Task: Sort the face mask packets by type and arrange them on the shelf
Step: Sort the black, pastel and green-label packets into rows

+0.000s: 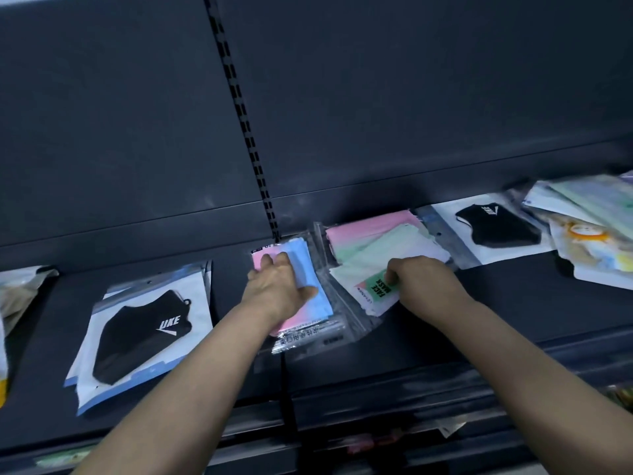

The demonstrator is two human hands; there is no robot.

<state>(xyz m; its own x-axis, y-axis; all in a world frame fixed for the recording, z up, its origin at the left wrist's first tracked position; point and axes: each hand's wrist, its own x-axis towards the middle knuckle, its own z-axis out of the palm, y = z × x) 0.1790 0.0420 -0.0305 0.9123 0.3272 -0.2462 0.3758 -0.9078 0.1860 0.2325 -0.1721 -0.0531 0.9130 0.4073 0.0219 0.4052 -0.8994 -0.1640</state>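
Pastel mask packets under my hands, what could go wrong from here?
The right hand pinches the FACE MASK packet; pulling it may drag the pink and green packet overlapping it. The pink and blue stack under the left hand is glossy and fanned, so it might slide toward the shelf front.

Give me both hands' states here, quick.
Left hand: open, fingers resting flat on the pink-and-blue packet.
Right hand: closed, fingers curled and pinching the green-label packet.
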